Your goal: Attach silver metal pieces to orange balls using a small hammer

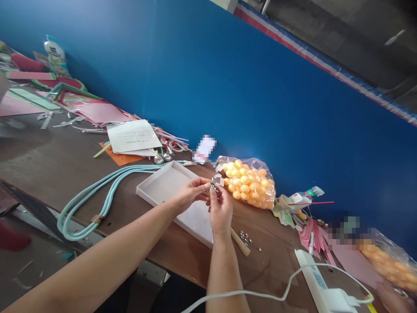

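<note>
- The left hand (190, 194) and the right hand (222, 211) meet over the white tray (154, 184), near its far right edge.
- A small shiny silver piece (213, 186) is up between them, above the tray.
- The right hand grips the silver piece, with its thumb on the near side.
- The left hand has its fingertips pinched together at the same piece (it is so small that its shape is hard to tell).
- The tray is white and shallow, and it sits tilted across the brown table (270, 256).
- Just right of the tray lies a wooden stick (240, 244), and beside it are tiny silver bits (246, 237) in a loose bunch.
- Left of the tray, a light blue cord (109, 195) bends in a big loop, with a brown band (97, 218) around it.
- Two shiny balls (163, 158) rest behind the tray, next to a white paper (133, 135).
- A clear bag (249, 182) full of orange balls lies behind the right hand, near the blue wall (208, 87).
- A white power strip (312, 278) is on the right, with a white plug (340, 300) in it.
</note>
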